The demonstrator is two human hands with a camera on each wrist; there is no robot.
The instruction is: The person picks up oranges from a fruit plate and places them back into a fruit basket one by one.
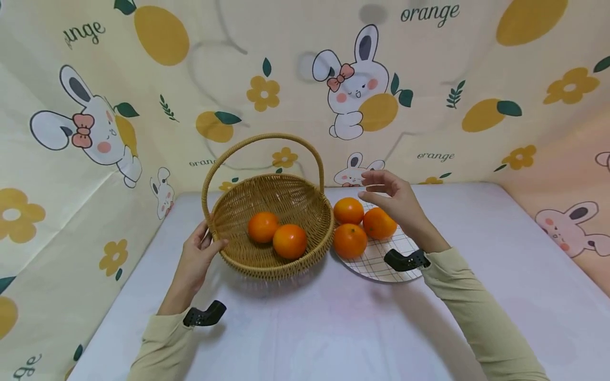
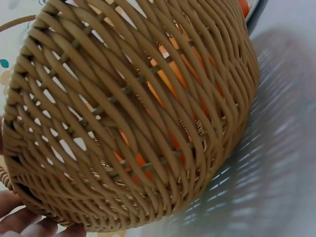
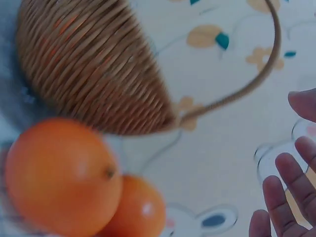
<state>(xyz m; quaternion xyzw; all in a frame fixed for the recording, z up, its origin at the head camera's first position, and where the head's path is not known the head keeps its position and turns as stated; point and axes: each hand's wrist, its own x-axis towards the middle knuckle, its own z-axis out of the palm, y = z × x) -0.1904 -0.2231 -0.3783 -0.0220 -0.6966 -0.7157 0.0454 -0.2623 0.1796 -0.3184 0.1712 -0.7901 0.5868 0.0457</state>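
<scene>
My left hand (image 1: 196,253) grips the left rim of a woven wicker basket (image 1: 267,272), near the foot of its tall handle. Its fingertips also show at the basket's edge in the left wrist view. Inside the basket lie two oranges (image 1: 263,227), touching or nearly so. My right hand (image 1: 397,203) is above a round plate (image 1: 381,272), fingers apart and nothing between them. Three oranges (image 1: 350,241) sit close together on the plate's left side. In the right wrist view, two oranges (image 3: 64,175) appear beside the basket, away from the right hand's fingers (image 3: 291,180).
A pale cloth-covered table (image 1: 305,333) lies under everything. Behind and at the sides hangs a printed backdrop (image 1: 286,63) with rabbits, fruit and flowers. The plate's left edge is close to the basket. The basket's arched handle (image 1: 264,136) rises high above its rim.
</scene>
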